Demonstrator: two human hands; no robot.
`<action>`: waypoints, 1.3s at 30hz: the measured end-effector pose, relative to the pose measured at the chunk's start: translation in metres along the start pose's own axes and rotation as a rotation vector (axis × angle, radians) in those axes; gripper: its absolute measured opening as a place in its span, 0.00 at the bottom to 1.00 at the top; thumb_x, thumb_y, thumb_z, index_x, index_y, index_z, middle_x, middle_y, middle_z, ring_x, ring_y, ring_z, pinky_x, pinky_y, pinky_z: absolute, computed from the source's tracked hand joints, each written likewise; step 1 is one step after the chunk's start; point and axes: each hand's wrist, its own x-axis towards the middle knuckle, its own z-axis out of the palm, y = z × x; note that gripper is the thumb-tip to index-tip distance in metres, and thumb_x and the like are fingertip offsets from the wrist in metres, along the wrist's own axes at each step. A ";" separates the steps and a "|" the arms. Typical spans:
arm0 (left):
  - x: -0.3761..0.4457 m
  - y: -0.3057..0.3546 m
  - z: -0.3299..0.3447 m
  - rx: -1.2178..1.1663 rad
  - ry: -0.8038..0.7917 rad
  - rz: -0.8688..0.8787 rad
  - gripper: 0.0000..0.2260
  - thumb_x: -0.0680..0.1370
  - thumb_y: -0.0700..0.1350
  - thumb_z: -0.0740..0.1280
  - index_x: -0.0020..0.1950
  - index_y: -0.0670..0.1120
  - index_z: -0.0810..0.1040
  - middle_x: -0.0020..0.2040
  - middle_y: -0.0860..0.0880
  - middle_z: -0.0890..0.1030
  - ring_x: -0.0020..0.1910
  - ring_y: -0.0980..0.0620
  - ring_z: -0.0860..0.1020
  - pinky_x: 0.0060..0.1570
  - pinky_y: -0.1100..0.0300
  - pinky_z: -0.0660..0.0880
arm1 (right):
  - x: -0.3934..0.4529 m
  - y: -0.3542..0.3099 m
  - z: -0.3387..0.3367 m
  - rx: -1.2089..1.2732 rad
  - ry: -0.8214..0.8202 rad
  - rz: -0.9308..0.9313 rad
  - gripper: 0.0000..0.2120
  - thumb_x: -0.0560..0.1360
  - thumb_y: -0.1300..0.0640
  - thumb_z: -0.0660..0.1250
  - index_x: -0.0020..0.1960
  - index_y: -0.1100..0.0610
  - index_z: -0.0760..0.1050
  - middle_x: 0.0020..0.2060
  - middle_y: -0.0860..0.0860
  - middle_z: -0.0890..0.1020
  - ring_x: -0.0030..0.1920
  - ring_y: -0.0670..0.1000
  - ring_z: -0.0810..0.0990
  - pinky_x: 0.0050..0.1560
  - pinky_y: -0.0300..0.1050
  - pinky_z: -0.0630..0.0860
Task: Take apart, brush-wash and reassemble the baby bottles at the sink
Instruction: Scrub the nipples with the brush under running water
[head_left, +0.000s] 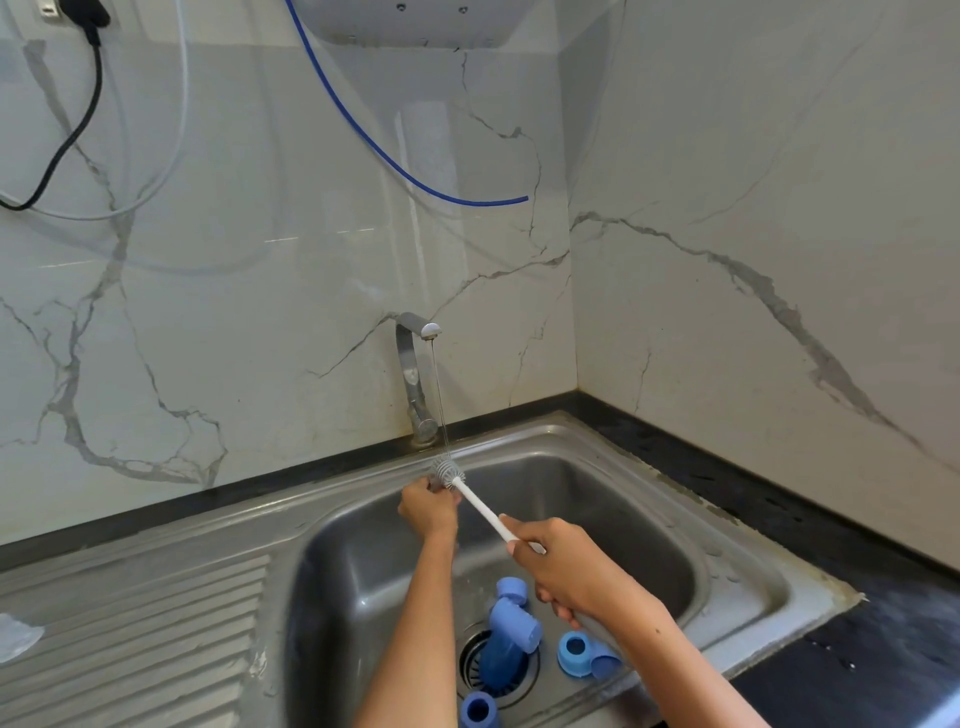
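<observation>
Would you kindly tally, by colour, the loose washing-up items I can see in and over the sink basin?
Blue bottle parts lying in the basin: 4, namely the part over the drain, a ring at the right, a cap beside it, and a ring at the bottom edge.
White-handled brush with grey bristles: 1.
Total: 5.

Both bare forearms reach forward side by side. The left hand (428, 506) is farther out, knuckles up, fingers curled at their tips around something small. The right hand (566, 566) sits nearer and lower, wrist bent, fingers wrapped in a firm grip.
</observation>
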 end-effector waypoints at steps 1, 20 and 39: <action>-0.002 0.000 0.001 0.018 -0.026 0.021 0.07 0.73 0.27 0.66 0.48 0.33 0.82 0.44 0.38 0.83 0.40 0.42 0.82 0.43 0.54 0.81 | 0.002 0.000 0.000 -0.021 0.018 -0.006 0.21 0.82 0.53 0.56 0.74 0.44 0.63 0.31 0.50 0.72 0.20 0.43 0.64 0.21 0.36 0.67; -0.004 -0.010 -0.007 -0.279 -0.112 -0.044 0.12 0.75 0.31 0.67 0.58 0.32 0.77 0.44 0.43 0.81 0.41 0.51 0.80 0.40 0.66 0.78 | 0.030 -0.001 0.015 -0.093 0.136 -0.012 0.20 0.83 0.56 0.53 0.75 0.50 0.63 0.43 0.54 0.75 0.28 0.47 0.69 0.23 0.39 0.72; -0.028 0.025 -0.020 -0.354 -0.154 -0.256 0.06 0.77 0.46 0.69 0.42 0.45 0.75 0.42 0.47 0.77 0.38 0.52 0.73 0.38 0.59 0.73 | 0.020 -0.001 0.006 0.006 0.062 0.071 0.17 0.83 0.56 0.54 0.71 0.56 0.68 0.36 0.51 0.71 0.27 0.46 0.67 0.23 0.35 0.68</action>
